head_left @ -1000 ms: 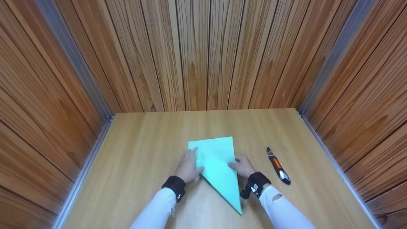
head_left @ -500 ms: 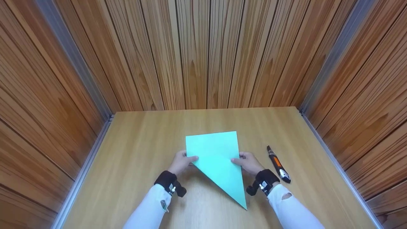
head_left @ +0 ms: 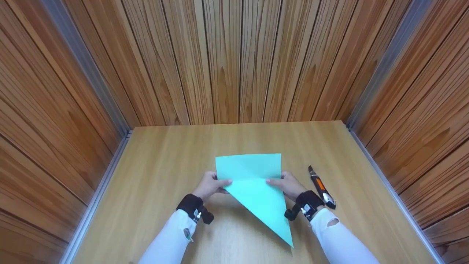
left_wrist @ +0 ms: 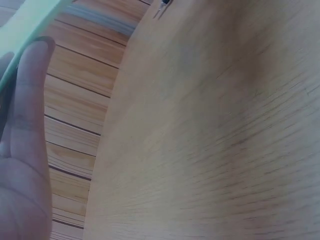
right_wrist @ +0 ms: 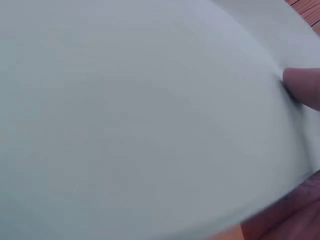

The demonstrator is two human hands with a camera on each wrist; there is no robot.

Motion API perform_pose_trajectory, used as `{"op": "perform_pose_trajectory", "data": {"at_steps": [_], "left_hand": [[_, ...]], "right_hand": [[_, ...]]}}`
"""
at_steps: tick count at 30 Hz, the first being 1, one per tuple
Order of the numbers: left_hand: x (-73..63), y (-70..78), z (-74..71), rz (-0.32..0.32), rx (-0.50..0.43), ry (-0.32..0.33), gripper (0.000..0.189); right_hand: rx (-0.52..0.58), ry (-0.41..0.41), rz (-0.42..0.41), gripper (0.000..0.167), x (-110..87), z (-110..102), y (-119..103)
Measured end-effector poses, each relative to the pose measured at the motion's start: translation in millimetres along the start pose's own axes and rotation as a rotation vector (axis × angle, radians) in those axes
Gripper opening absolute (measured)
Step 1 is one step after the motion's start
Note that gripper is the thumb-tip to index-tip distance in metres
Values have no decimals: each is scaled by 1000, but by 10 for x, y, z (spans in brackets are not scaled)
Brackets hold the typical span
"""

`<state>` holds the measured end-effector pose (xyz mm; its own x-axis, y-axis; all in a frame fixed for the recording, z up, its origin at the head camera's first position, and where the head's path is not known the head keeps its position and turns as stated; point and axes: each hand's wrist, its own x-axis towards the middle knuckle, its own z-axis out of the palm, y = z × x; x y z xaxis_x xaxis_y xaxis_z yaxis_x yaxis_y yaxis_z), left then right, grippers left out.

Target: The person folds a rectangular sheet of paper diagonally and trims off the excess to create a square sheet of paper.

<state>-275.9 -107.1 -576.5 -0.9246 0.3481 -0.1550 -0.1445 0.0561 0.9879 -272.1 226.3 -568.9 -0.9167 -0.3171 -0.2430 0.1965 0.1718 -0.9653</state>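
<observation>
Head view: we've got a wooden desk (head_left: 161, 168) with light, straight grain, boxed in by plank walls. The back wall (head_left: 223, 62) rises beyond the paper's far edge, and side walls stand well off to the paper's left (head_left: 55, 110) and right (head_left: 421, 110). Greyish metal strips (head_left: 88, 73) run up both corners, with rails along the desk's side edges. The teal paper (head_left: 253, 183) is held over the desk, squared off at the far end and pointy at the near one; can't tell if that tip touches. Left hand (head_left: 209, 186) pinches the paper's left edge, thumb on top, and right hand (head_left: 291, 185) pinches its right edge the same way. Right of the paper, just past the right hand, lies a black and orange utility knife (head_left: 321, 187). Soft shadows sit on the desk below the paper
</observation>
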Motion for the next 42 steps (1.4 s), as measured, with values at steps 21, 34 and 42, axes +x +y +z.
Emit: {"op": "perform_pose_trajectory", "data": {"at_steps": [21,34,42], "left_hand": [[34,30,-134,127,-78,-193,31],[29,61,-143,149,-169,-240,44],[19,112,-104,99,180,-61,23]], "right_hand": [[180,-35,-155,30,-33,-36,-17],[177,-117,-186,41,-77,-55,-28],[57,-167,-190,41,-62,-112,-86]]}}
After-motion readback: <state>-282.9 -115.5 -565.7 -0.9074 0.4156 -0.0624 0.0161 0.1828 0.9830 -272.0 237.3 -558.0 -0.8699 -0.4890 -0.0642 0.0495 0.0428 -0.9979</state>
